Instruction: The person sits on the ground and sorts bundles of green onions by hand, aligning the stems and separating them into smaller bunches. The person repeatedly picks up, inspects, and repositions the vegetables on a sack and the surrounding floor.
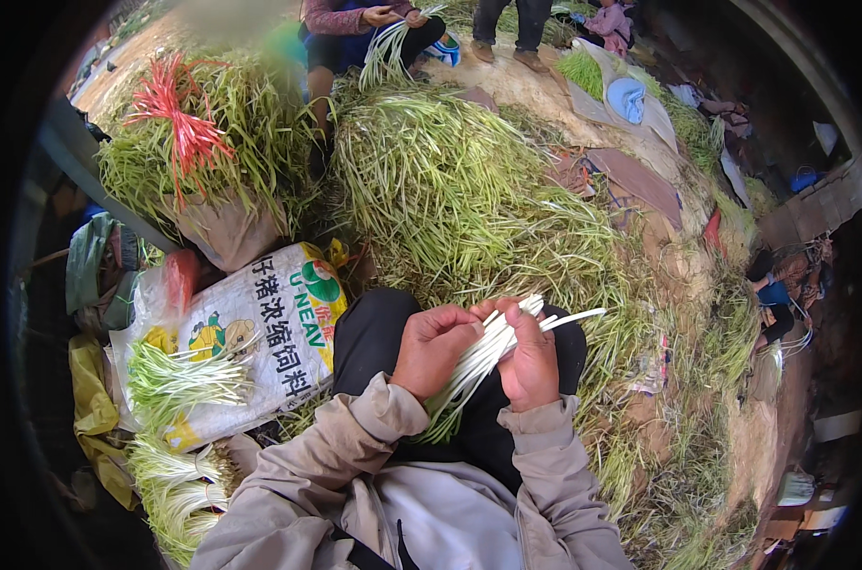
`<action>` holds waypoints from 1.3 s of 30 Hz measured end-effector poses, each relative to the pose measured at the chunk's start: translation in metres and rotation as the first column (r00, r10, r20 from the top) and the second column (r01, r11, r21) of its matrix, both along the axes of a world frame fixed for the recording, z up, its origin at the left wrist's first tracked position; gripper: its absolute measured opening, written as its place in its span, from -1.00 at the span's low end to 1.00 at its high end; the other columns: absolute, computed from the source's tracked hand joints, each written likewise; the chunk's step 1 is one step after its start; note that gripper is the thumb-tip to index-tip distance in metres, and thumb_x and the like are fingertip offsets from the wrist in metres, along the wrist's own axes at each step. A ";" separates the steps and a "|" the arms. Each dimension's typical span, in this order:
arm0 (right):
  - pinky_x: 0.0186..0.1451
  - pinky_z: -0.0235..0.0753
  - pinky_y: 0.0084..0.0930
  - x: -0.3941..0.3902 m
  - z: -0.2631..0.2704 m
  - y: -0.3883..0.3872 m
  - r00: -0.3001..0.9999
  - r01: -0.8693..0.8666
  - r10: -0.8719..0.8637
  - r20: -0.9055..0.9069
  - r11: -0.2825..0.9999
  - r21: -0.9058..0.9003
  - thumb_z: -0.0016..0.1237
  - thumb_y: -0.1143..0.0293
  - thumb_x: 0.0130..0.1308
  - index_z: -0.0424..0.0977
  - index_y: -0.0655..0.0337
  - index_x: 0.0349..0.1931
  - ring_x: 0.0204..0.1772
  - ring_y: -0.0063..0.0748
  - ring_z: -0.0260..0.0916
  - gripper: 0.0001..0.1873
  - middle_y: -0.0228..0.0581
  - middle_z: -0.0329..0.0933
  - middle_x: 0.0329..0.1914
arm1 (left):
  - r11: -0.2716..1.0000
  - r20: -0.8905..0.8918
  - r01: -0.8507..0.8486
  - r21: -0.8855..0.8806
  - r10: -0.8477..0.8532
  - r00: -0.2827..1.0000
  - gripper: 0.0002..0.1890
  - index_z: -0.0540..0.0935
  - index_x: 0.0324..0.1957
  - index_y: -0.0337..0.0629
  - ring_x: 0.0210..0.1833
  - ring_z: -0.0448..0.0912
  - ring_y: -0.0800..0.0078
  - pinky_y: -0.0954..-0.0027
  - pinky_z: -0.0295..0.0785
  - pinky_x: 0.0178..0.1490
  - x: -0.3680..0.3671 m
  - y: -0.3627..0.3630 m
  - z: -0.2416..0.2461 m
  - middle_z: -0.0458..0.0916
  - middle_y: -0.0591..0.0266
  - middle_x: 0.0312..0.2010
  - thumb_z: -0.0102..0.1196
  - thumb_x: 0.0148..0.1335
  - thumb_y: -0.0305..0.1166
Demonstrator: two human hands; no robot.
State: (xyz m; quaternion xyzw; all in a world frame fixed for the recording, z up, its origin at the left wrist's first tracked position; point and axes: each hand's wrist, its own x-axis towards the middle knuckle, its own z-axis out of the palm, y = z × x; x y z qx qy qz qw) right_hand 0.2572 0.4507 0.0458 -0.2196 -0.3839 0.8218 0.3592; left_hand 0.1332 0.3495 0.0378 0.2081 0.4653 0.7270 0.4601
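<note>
A bunch of pale stalks with green leaf ends (474,367) lies between my two hands, above my lap. My left hand (434,349) grips it from the left, thumb and fingers near the white ends. On the right, my right hand (529,356) closes around the same white ends, its thumb on top; one stalk sticks out to the right. A loose pile of similar stalks (189,381) rests on a printed white feed sack (278,285) to the left. Below that sack are several tied bundles (189,484).
A large heap of green stalks (431,171) lies in front. Red ties (181,121) sit on leafy greens at the upper left. Opposite, a seated person (360,28) holds stalks; another person stands nearby (513,28). Flattened cardboard (638,182) and other people are at the right.
</note>
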 end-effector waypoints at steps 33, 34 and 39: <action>0.18 0.70 -0.27 -0.003 -0.004 -0.007 0.992 0.027 -0.031 0.122 0.999 0.032 0.03 0.35 0.63 0.57 0.37 0.02 0.02 -0.22 0.69 -0.77 -0.03 0.71 -0.05 | 0.999 0.093 -0.035 -0.005 0.035 0.995 -0.91 0.79 -0.21 -0.36 -0.31 0.60 0.67 0.50 0.53 -0.18 -0.001 -0.007 -0.011 0.76 0.34 -0.34 0.27 0.43 -0.55; 0.21 0.69 -0.26 -0.003 -0.005 -0.006 0.993 0.005 -0.011 0.115 0.999 0.049 0.05 0.31 0.64 0.57 0.36 0.05 0.05 -0.21 0.69 -0.74 -0.04 0.70 -0.02 | 1.000 0.098 -0.031 -0.001 0.031 0.995 -0.91 0.79 -0.21 -0.36 -0.30 0.60 0.67 0.50 0.53 -0.18 -0.001 -0.006 -0.011 0.76 0.34 -0.34 0.27 0.43 -0.55; 0.21 0.70 -0.25 0.000 -0.011 -0.006 0.993 -0.010 0.004 0.122 0.999 0.047 0.07 0.28 0.65 0.57 0.34 0.10 0.08 -0.22 0.68 -0.72 -0.06 0.70 0.00 | 0.999 0.055 -0.028 -0.030 0.030 0.998 -0.91 0.79 -0.21 -0.37 -0.31 0.59 0.69 0.51 0.52 -0.18 -0.002 -0.008 -0.011 0.76 0.34 -0.34 0.28 0.43 -0.55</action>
